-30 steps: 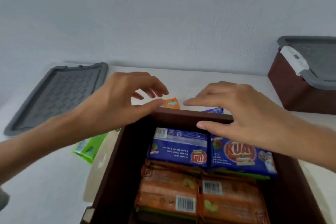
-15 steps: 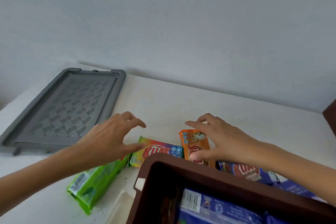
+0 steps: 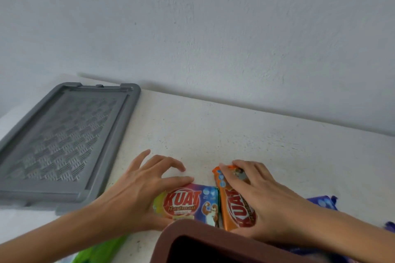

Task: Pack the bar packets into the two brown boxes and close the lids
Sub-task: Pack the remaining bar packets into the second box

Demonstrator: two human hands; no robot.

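Note:
A multi-coloured KUAT bar packet [image 3: 192, 203] lies flat on the white table just beyond the open brown box [image 3: 171, 239], whose far rim fills the bottom edge. An orange KUAT packet [image 3: 233, 207] lies right beside it, end pointing away from me. My left hand [image 3: 136, 190] sits at the multi-coloured packet's left end, thumb along its upper edge and fingers arched above the table. My right hand [image 3: 260, 196] lies over the orange packet with its fingers curled round the far end. The second brown box is out of view.
A grey patterned lid [image 3: 64, 141] lies flat at the table's left. A green packet [image 3: 96, 252] shows under my left forearm, and purple-blue packets [image 3: 320, 203] peek out behind my right wrist. A white wall rises behind the table [image 3: 235, 134].
My view has tilted up from the box's inside to the table behind it. Both hands have moved past the far rim and come down onto the two packets; the right one has closed on the orange packet.

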